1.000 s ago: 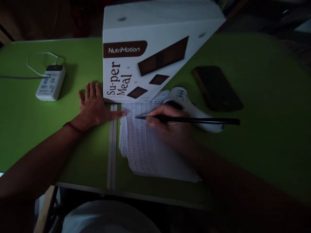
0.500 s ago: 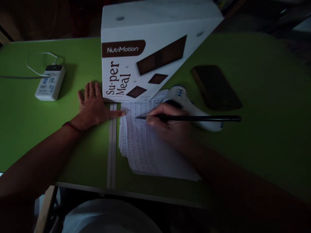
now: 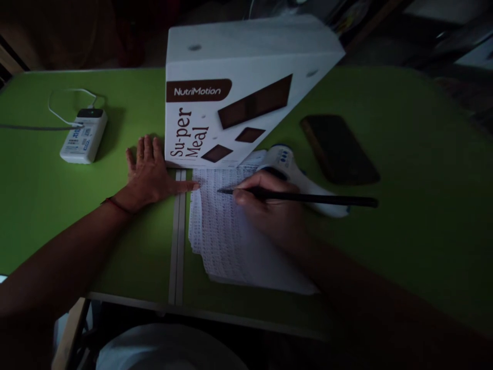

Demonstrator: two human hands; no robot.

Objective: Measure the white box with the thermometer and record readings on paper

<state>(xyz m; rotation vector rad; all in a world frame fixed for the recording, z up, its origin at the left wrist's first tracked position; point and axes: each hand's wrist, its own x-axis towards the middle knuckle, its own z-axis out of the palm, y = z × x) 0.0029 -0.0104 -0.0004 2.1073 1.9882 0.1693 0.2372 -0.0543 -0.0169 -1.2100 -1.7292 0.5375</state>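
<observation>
My right hand (image 3: pixel 269 208) grips a long black pen (image 3: pixel 319 198), its tip pointing left at a sheet of paper (image 3: pixel 223 246) filled with columns of small handwriting. The sheet tops a loose stack on the green table, and its lower right part looks blank. My left hand (image 3: pixel 150 172) lies flat with fingers spread, and its thumb reaches over the paper's left edge. Behind the paper stands a white NutriMotion box (image 3: pixel 200 115), close to my left fingers. A white thermometer-gun-like device (image 3: pixel 296 169) lies partly hidden behind my right hand.
A dark phone (image 3: pixel 341 149) lies at the right on the green table (image 3: pixel 50 205). At the left, a white power bank (image 3: pixel 83 136) has cables plugged in. A pale seam strip (image 3: pixel 177 246) crosses the table beside the paper. The right side is dim.
The whole scene sits slightly lower in view as the camera tilts. The pen's rear end has dipped a little, its tip still by the written columns. My left hand keeps its place.
</observation>
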